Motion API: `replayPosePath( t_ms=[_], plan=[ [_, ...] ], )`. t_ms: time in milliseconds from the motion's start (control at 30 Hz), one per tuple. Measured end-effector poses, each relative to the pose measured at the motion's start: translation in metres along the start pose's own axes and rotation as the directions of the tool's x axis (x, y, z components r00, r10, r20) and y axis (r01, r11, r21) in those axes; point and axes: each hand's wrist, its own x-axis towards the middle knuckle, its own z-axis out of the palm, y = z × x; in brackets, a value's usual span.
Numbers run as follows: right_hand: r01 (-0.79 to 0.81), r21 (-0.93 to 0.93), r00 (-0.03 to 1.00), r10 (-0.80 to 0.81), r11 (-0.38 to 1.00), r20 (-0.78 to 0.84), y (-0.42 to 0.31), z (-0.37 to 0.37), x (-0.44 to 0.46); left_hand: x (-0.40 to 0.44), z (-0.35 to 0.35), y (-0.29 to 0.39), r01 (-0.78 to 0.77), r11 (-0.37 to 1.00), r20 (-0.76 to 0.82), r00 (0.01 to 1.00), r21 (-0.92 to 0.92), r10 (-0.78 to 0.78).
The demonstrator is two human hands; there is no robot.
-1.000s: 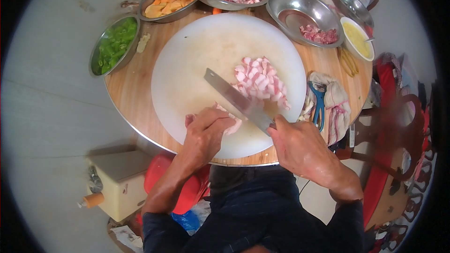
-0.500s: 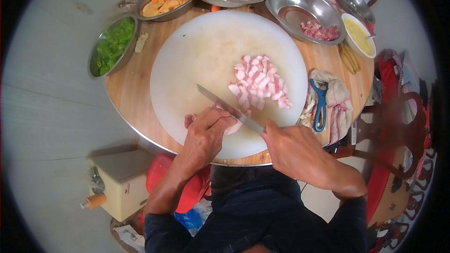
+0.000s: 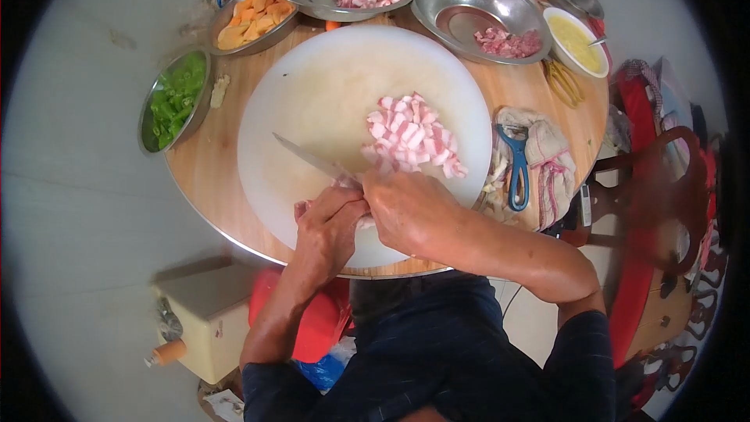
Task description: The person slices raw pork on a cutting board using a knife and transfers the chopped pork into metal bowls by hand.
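Right hand (image 3: 406, 203) grips knife (image 3: 303, 153); left hand (image 3: 328, 227) clamps mostly hidden meat (image 3: 301, 209), probably soft, slippery, best pinned from above.

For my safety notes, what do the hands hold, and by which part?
The right hand holds a long grey metal knife by its handle end, which the hand hides. The left hand holds pink-and-white raw meat from above.

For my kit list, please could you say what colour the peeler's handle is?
The peeler's handle is blue in the head view.
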Motion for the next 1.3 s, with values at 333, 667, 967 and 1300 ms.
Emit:
replayPosePath(
  t_ms=[333,667,967,1300],
  plan=[
    [-0.158,-0.114,0.927,0.187,0.981,0.325,-0.013,-0.054,-0.069,-0.008,0.012,-0.005,0.042,0.992,-0.087,0.995,-0.117,-0.053],
    [-0.107,-0.074,0.993,0.111,0.991,0.042,0.002,-0.02,-0.036,-0.005,0.002,-0.001,0.05,0.995,-0.012,0.999,-0.086,-0.052],
    [-0.098,-0.015,0.994,0.097,0.995,-0.049,-0.002,-0.035,-0.065,-0.007,-0.001,0.002,0.016,0.998,-0.041,0.999,-0.054,-0.018],
    [-0.105,0.0,0.991,0.104,0.995,0.089,-0.012,-0.038,-0.061,-0.007,0.001,-0.001,0.007,0.997,-0.009,1.0,-0.073,-0.008]
  ],
)
